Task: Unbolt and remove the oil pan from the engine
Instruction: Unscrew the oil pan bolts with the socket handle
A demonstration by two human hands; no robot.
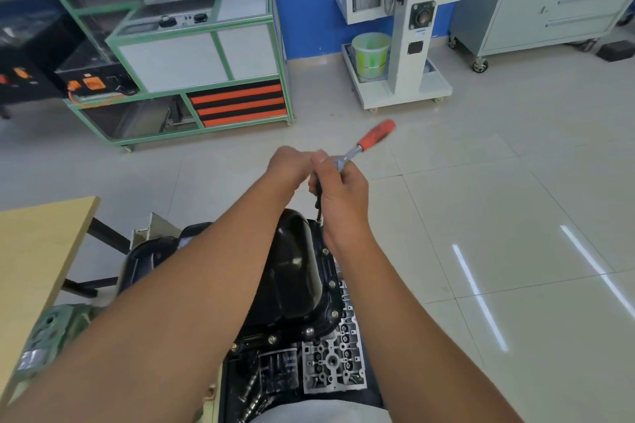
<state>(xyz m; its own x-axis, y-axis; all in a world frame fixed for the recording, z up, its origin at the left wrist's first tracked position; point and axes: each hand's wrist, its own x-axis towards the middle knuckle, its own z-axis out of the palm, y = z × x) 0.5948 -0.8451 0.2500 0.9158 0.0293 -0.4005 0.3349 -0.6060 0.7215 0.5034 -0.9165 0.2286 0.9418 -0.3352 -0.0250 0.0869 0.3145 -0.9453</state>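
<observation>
The oil pan (292, 268) lies just below and nearer the viewer than both hands, its far rim directly under the right hand (338, 194), and the left forearm crosses over its near-left part. It is a glossy black pressed-metal shell with a rounded dome and a flat flange, and small bolts (332, 284) with bright heads still sit along the flange's right edge. It rests bottom-up on the engine (331, 362), whose pale cast-metal face with many round holes shows below the right forearm.

The right hand is curled around a dark, slim extension bar (319, 208) that stands nearly upright, its lower tip touching the pan's far-right flange corner. The left hand (292, 166) is clenched right beside it, at the head of the ratchet wrench (364, 146), and the blur hides just what its fingers pinch. The wrench's shiny steel shank and orange-red grip angle up and away to the right of the hands, blurred.

A light wood-topped counter (41, 251) lies left of the left forearm. Beyond the hands spreads a pale tiled floor (481, 182).
</observation>
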